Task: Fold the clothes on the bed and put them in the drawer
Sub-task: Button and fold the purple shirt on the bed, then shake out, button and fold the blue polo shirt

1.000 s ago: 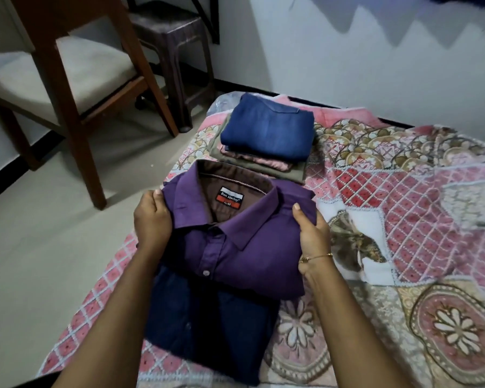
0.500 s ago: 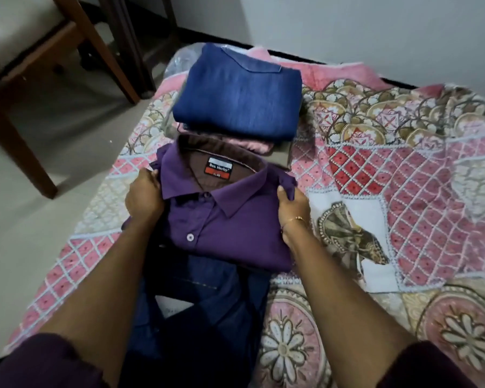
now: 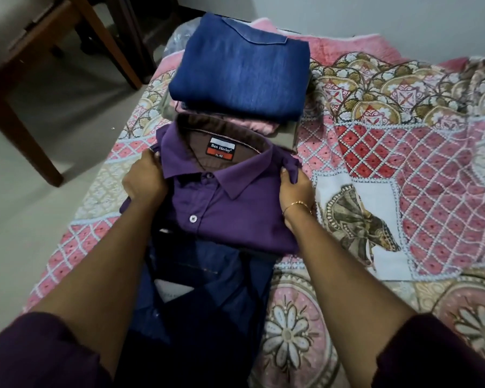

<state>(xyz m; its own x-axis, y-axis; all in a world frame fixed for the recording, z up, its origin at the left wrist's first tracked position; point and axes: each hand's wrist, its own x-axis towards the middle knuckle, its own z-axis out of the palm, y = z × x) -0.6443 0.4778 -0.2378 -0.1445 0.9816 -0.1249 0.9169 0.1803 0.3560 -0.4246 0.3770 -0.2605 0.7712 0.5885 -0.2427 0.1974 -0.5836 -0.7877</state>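
Both hands [image 3: 144, 179] [image 3: 294, 189] still grip purple shirt [image 3: 224, 208] — nudged toward folded stack [image 3: 244, 65].

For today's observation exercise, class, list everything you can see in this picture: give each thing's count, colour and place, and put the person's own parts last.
Folded purple button-up shirt: one, purple with brown inner collar, near middle of bed, held at both sides.
Dark navy garment: one, navy, under and in front of the purple shirt.
Folded blue denim-look garment: one, blue, top of the far stack.
Pink and grey-green folded clothes: count unclear, beneath the blue one.
Patterned quilted bedspread: one, pink, cream and gold, covering the bed.
Wooden chair: one, brown, on the floor at left.
Gold bangle: one, right wrist.
Left hand: grip on shirt's left edge.
Right hand: grip on shirt's right edge.
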